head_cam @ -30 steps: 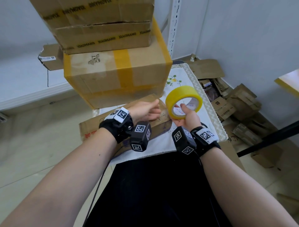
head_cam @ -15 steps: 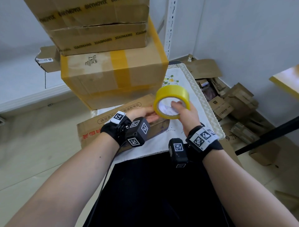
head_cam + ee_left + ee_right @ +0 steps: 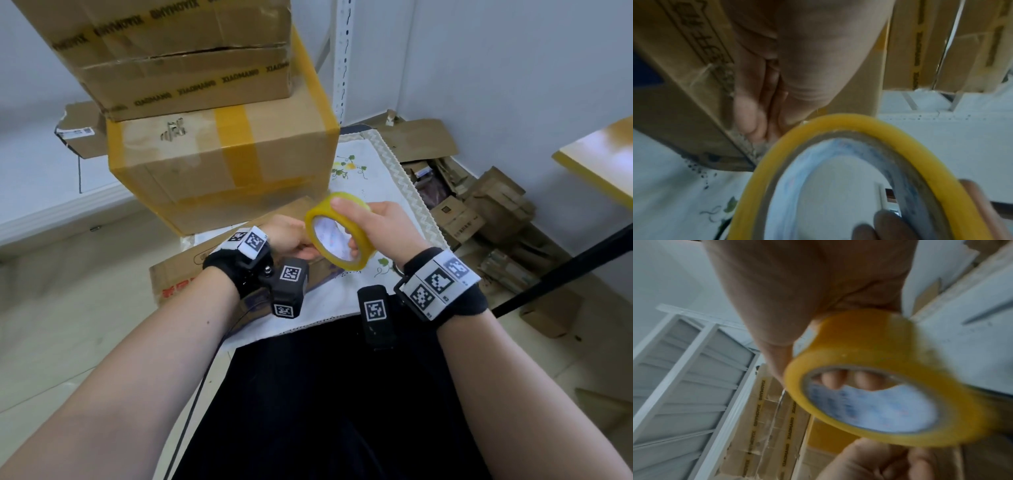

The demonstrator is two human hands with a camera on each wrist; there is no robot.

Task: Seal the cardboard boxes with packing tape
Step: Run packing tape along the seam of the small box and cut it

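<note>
One roll of yellow packing tape (image 3: 339,236) is up between the person's two hands, above the table. Three cardboard boxes are in play: a flat one (image 3: 178,277) lying on the white embroidered cloth (image 3: 373,178), a larger one (image 3: 191,171) banded with yellow tape behind it, and a third (image 3: 171,61) stacked on top, printed with lettered strips. More flattened cardboard (image 3: 479,212) lies heaped on the floor to the right. The roll is a glossy ring with a pale printed core. The right hand (image 3: 380,229) grips it, thumb over the outer rim and fingertips (image 3: 833,380) curled inside the core. The left hand (image 3: 291,236) sits at the roll's near edge, fingers curled in; whether they pinch the tape I cannot tell.
</note>
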